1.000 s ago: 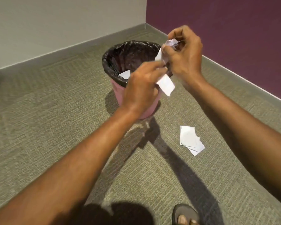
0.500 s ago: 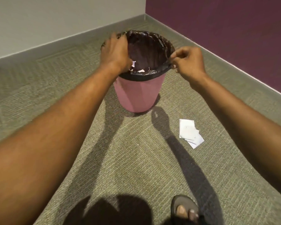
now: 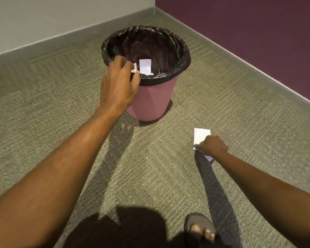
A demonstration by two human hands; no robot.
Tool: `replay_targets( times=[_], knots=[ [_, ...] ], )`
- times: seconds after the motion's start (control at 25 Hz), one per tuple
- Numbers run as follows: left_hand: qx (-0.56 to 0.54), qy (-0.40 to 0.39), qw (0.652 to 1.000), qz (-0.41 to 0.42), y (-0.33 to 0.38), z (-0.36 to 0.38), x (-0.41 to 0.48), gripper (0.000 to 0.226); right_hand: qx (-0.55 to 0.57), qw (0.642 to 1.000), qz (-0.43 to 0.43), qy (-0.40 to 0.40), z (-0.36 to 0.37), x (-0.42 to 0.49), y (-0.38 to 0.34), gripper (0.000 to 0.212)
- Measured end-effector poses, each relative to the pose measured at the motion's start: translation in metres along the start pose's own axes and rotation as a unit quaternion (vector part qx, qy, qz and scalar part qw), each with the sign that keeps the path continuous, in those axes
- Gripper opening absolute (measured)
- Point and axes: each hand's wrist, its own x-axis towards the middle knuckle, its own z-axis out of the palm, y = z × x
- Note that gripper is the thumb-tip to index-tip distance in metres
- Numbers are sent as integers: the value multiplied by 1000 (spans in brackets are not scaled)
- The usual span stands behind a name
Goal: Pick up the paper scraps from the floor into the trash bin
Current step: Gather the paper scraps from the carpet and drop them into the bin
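A pink trash bin [image 3: 150, 101] with a black liner [image 3: 179, 51] stands on the carpet near the room's corner. White paper scraps [image 3: 145, 66] lie inside it. My left hand [image 3: 119, 83] is at the bin's near-left rim, seen from the back with fingers curled. A small scrap shows beside its fingertips, and I cannot tell if the hand grips anything. To the bin's lower right, a small stack of white paper scraps [image 3: 200, 136] lies on the floor. My right hand [image 3: 212, 145] is down on it, fingers curled and pinching the stack's near edge.
Green patterned carpet [image 3: 52, 104] covers the floor. A pale wall stands at the back left and a purple wall [image 3: 258, 24] at the right, both with baseboards. My sandalled foot [image 3: 200, 228] is at the bottom edge.
My right hand left the bin's rim and dropped to the paper stack on the floor. My left hand slid along the rim toward me. Paper held a second ago now lies in the bin.
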Motion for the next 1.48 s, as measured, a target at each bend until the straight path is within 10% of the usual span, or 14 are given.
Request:
replay_targets(
  times=[0.16, 0.44, 0.72, 0.84, 1.0, 1.12, 1.48],
  knots=[
    [-33, 30, 996, 73, 25, 24, -59, 16, -5, 997, -29, 75, 6, -4, -2, 77],
    [-106, -294, 949, 38, 57, 97, -158, 27, 30, 978, -143, 148, 3, -7, 3, 38],
    [-281, -413, 844, -194, 62, 127, -175, 44, 224, 956, -180, 53, -20, -14, -5, 12],
    [-324, -432, 806, -242, 64, 130, -177, 49, 316, 933, -171, 11, -34, -21, -10, 38],
    [-97, -427, 895, -81, 58, 127, -183, 57, 405, 896, -175, 43, -76, -33, -13, 44],
    [11, -438, 898, -31, 43, 119, -198, 58, 472, 854, -176, 134, -134, -44, -20, 47],
    [-33, -346, 933, -89, 21, 95, -184, 46, 481, 743, -395, 247, -252, -89, -132, 35]
  ],
)
